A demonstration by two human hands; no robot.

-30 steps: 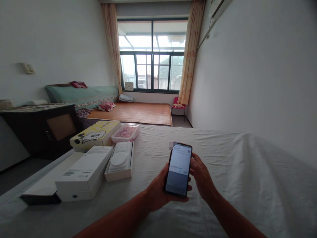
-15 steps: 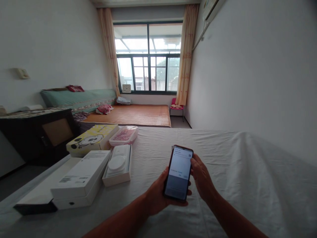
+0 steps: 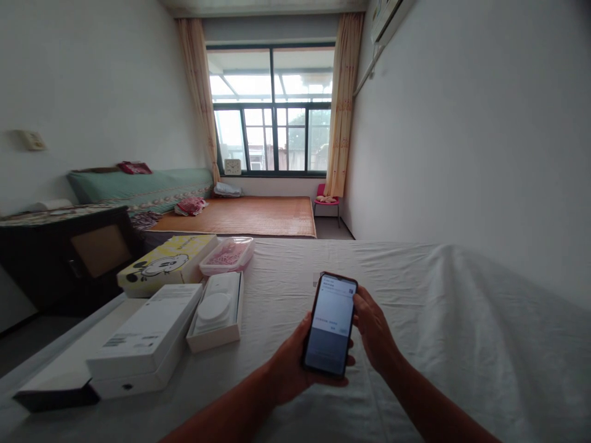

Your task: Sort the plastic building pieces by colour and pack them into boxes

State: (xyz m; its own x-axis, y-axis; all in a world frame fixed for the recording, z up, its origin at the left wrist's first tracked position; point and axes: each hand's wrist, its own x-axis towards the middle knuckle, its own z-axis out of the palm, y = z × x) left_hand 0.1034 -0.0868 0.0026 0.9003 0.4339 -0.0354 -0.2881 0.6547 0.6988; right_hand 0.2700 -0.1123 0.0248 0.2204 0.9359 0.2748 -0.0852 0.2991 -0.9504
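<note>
A dark-edged phone (image 3: pixel 329 326) with a lit screen is held upright above the white cloth. My left hand (image 3: pixel 292 363) wraps round its lower left side, with fingertips showing at the right edge. At the phone's upper right edge my right hand (image 3: pixel 373 326) touches it with its fingers held together. To the left lie an open white box (image 3: pixel 216 314) with a round white item in it, and stacked white boxes (image 3: pixel 148 335).
Behind the white boxes are a yellow cartoon box (image 3: pixel 168 264) and a pink-filled clear container (image 3: pixel 227 255). The cloth-covered surface (image 3: pixel 415 277) spreads to the right. Beyond are a bed (image 3: pixel 249 215), dark cabinet (image 3: pixel 69 246) and pink chair (image 3: pixel 325 197).
The view has shifted slightly, so the room and boxes appear a little further left and lower. Both hands keep their hold on the phone.
</note>
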